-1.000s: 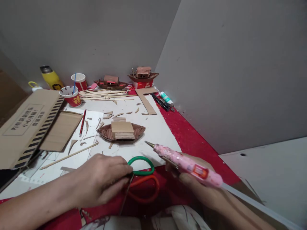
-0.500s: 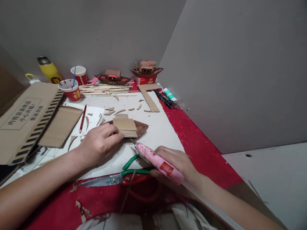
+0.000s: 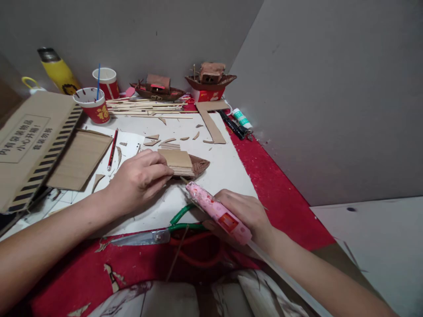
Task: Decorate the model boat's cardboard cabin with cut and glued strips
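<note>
My left hand (image 3: 137, 180) rests closed on the left end of a brown cardboard model boat (image 3: 197, 166), fingers pressed against its stacked cardboard cabin (image 3: 176, 161). In my right hand (image 3: 246, 211) is a pink glue gun (image 3: 214, 212), gripped firmly. Its metal tip points up-left and sits at the near side of the boat. Scissors (image 3: 165, 235) with green and red handles lie on the red cloth just in front of both hands.
Two finished model boats (image 3: 158, 87) (image 3: 210, 77) stand by the back wall beside wooden sticks (image 3: 145, 110). Two red paper cups (image 3: 90, 105), a yellow bottle (image 3: 56, 70), a pencil (image 3: 113, 149), cardboard sheets (image 3: 79, 159), cardboard scraps and a glue tube (image 3: 241, 118) lie around.
My left hand left the scissors and moved up to the boat. My right hand brought the glue gun forward so its tip reaches the boat. The view has tilted slightly down.
</note>
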Tool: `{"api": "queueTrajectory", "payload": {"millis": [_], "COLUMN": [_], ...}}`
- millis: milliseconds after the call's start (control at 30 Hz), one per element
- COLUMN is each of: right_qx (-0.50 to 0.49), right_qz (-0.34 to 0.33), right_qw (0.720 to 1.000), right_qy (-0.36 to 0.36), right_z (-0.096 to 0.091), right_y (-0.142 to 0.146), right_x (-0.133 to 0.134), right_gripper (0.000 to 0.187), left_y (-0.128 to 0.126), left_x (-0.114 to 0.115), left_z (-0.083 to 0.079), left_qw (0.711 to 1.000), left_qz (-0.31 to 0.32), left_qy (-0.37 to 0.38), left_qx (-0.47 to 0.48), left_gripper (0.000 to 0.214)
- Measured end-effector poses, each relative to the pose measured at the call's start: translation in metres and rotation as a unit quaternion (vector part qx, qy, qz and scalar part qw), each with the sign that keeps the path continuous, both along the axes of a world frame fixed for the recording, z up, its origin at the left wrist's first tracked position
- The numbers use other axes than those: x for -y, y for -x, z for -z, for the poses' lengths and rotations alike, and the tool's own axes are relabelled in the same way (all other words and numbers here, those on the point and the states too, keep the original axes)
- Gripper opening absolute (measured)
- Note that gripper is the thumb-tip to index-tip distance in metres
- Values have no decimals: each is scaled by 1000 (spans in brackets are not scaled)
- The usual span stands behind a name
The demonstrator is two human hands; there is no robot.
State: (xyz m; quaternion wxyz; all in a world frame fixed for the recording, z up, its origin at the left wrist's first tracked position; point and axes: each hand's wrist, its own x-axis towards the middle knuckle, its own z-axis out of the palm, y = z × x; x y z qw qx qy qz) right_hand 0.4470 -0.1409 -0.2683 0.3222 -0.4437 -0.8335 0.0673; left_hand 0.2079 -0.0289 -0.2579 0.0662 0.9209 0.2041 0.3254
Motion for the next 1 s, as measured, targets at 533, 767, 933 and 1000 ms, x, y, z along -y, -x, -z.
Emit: {"api": "queueTrajectory", "payload": {"millis": [533, 767, 933, 1000], "right_qx": [20, 23, 24, 31], "right_qz": [34, 26, 24, 22], "right_qw": [999, 999, 999, 999], "right_qy": [2, -10, -17, -21], "right_z": [10, 4, 5, 4], "right_y": [0, 2, 1, 1], "right_x": [0, -1, -2, -2], "right_gripper": [28, 27, 29, 30], "left_y": [-4, -4, -3, -3], "left_x": [1, 0, 0, 0], "left_z": [-2, -2, -2, -2], "left_qw": [1000, 1000, 1000, 1000], "left_qz": [1, 4, 7, 8], "left_qy": [1, -4, -3, -4], "left_qx": [14, 10, 6, 6], "left_gripper": [17, 17, 16, 16]}}
